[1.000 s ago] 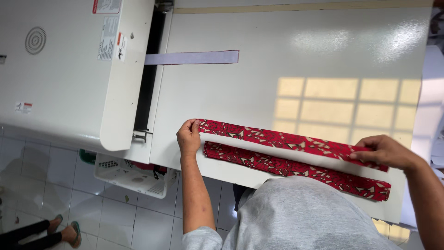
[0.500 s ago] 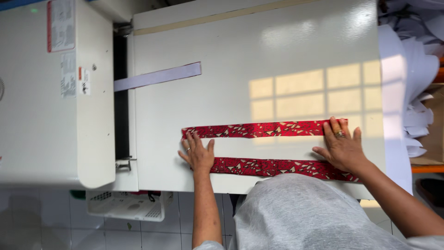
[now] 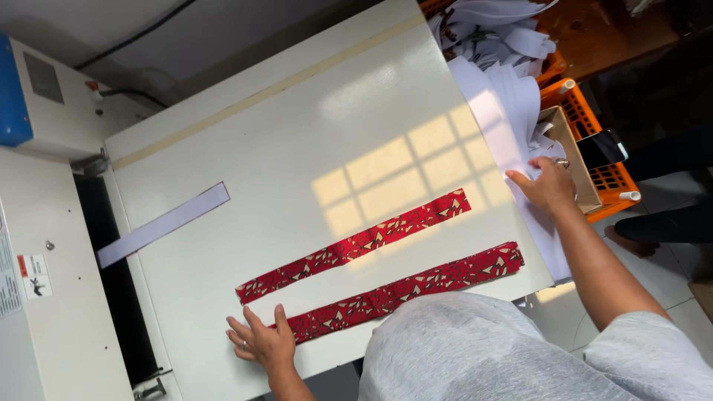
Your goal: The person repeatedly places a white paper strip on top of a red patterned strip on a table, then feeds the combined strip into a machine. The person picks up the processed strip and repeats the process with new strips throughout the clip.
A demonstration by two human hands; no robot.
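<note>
Fingers of the left hand [image 3: 261,343] lie spread and flat on the table [image 3: 297,126], tips pointing away from the body, right at the near-left end of the lower strip [image 3: 405,289]; whether they press the cloth itself or only the board beside it is hard to tell. Fingers of the right hand [image 3: 548,186] are curled onto the paper stack [image 3: 505,104] at the table's right edge, but their tips are buried among the sheets, so I cannot tell whether they pinch one.

That white table fills most of the view, with a window's light patch between the two hands. To the left of the left fingers stands the machine [image 3: 44,312], cut off by the frame, its slot dark. A grey shirt [image 3: 475,356] covers the near table edge and part of the lower strip's border. Beyond the right fingers the paper stack spills over an orange crate [image 3: 594,119], mostly hidden under sheets.

Two red patterned strips lie parallel and apart: the lower one by the left fingers, the upper strip [image 3: 353,246] just beyond them. A pale strip [image 3: 163,224] runs from the machine's slot, far past the left fingertips. Just beside the right fingers stand a small box [image 3: 575,160] and a phone [image 3: 600,148], partly hidden.
</note>
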